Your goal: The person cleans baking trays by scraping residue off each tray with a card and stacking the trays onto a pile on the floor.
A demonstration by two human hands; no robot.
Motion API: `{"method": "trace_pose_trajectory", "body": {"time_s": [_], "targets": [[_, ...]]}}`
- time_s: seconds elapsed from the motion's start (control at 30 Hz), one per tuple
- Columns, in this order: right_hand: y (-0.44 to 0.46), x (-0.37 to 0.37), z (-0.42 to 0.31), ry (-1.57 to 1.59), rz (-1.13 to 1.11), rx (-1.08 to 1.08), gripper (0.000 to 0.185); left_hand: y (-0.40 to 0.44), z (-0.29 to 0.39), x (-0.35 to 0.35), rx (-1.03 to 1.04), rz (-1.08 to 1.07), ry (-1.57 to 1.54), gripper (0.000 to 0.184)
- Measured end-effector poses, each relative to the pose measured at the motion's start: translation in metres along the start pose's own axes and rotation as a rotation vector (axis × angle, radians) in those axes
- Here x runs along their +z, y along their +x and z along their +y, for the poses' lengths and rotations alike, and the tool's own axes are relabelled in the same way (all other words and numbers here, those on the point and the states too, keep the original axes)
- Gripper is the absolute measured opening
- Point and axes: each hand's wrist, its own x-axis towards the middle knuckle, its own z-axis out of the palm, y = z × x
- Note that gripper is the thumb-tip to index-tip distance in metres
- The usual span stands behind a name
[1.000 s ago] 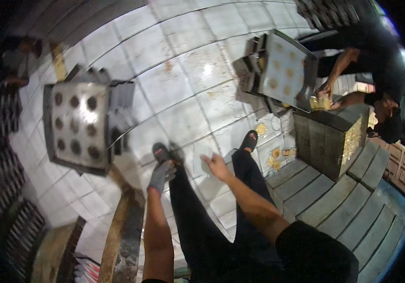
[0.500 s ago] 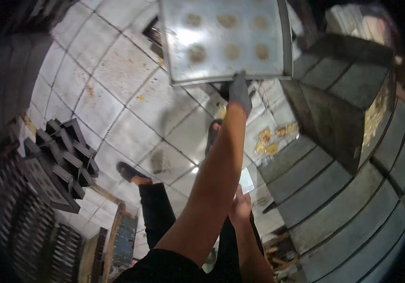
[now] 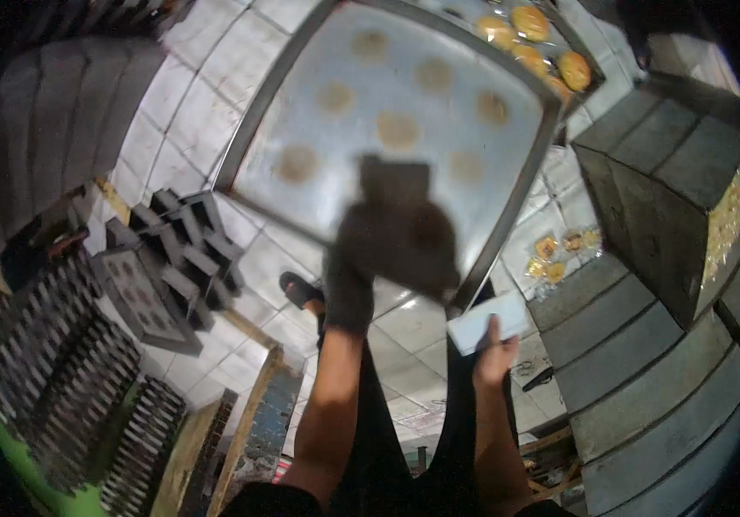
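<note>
A metal baking tray [image 3: 439,172] with several round brownish marks is held tilted above the floor. My left hand [image 3: 350,280], in a dark grey glove, is closed on its near edge; the fingers are partly hidden and blurred. A dark shadow falls across the tray's near half. Low on the right, my bare right hand [image 3: 497,351] pinches a flat, white, rectangular scraper-like piece [image 3: 491,322], thumb on top. That piece is close to the tray's near right corner; whether they touch I cannot tell.
Golden buns [image 3: 529,26] sit on another tray at the top right. Wrapped pieces [image 3: 551,258] lie on the tiled floor [image 3: 180,95]. Dark baking moulds [image 3: 172,267] and racks stand left. Grey lidded moulds [image 3: 620,379] and a large block [image 3: 646,198] line the right.
The tray has swung nearer and rotated, with my left hand moving left and down the view. My right hand with the white piece has risen to the right. Buns have come into view.
</note>
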Motion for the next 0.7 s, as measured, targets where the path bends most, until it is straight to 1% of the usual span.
{"method": "trace_pose_trajectory", "body": {"time_s": [0.03, 0.07, 0.1, 0.13, 0.2, 0.23, 0.27, 0.33, 0.37, 0.4, 0.47, 0.5, 0.53, 0.6, 0.63, 0.67, 0.7], "targets": [[-0.006, 0.007, -0.002, -0.073, 0.038, -0.033, 0.029, -0.028, 0.023, -0.041, -0.01, 0.145, -0.107, 0.038], [-0.016, 0.017, -0.005, -0.152, 0.073, -0.065, 0.029, -0.067, 0.041, -0.079, 0.132, 0.115, 0.29, 0.042], [-0.028, 0.027, 0.003, -0.216, 0.033, -0.142, 0.028, -0.086, 0.056, -0.105, 0.197, 0.116, 0.482, 0.045], [-0.047, 0.047, 0.01, -0.241, 0.005, -0.137, 0.028, -0.104, 0.073, -0.126, 0.263, 0.13, 0.674, 0.048], [-0.089, 0.09, 0.028, -0.5, -0.422, -0.132, 0.028, -0.118, 0.092, -0.161, 0.062, 0.214, 0.143, 0.065], [-0.111, 0.123, 0.036, -0.72, -0.676, -0.209, 0.026, -0.114, 0.094, -0.177, 0.095, 0.249, 0.057, 0.079], [-0.13, 0.161, 0.053, -0.935, -0.934, -0.287, 0.024, -0.108, 0.094, -0.197, 0.092, 0.268, 0.03, 0.079], [-0.16, 0.226, 0.106, -1.13, -1.246, -0.618, 0.023, -0.097, 0.085, -0.245, 0.08, 0.215, 0.115, 0.081], [-0.166, 0.243, 0.14, -1.181, -1.275, -0.671, 0.022, -0.089, 0.074, -0.28, 0.091, 0.269, 0.169, 0.084], [-0.171, 0.257, 0.172, -1.225, -1.304, -0.728, 0.021, -0.084, 0.076, -0.301, 0.089, 0.283, 0.149, 0.084], [-0.181, 0.273, 0.212, -1.263, -1.338, -0.764, 0.023, -0.075, 0.072, -0.338, 0.136, 0.226, 0.238, 0.082], [-0.185, 0.275, 0.23, -1.282, -1.357, -0.795, 0.024, -0.07, 0.068, -0.351, 0.133, 0.252, 0.212, 0.078], [-0.187, 0.274, 0.245, -1.307, -1.36, -0.778, 0.024, -0.071, 0.064, -0.364, 0.114, 0.262, 0.197, 0.078], [-0.187, 0.274, 0.271, -1.156, -1.403, -0.88, 0.03, -0.07, 0.061, -0.384, 0.063, 0.259, 0.072, 0.078], [-0.179, 0.272, 0.292, -1.097, -1.382, -0.975, 0.035, -0.068, 0.061, -0.389, 0.033, 0.259, 0.0, 0.079], [-0.159, 0.271, 0.319, -1.087, -1.328, -1.046, 0.036, -0.067, 0.062, -0.392, 0.021, 0.259, -0.01, 0.079], [-0.135, 0.281, 0.341, -1.07, -1.27, -1.123, 0.037, -0.064, 0.065, -0.394, 0.024, 0.306, 0.021, 0.081]]}}
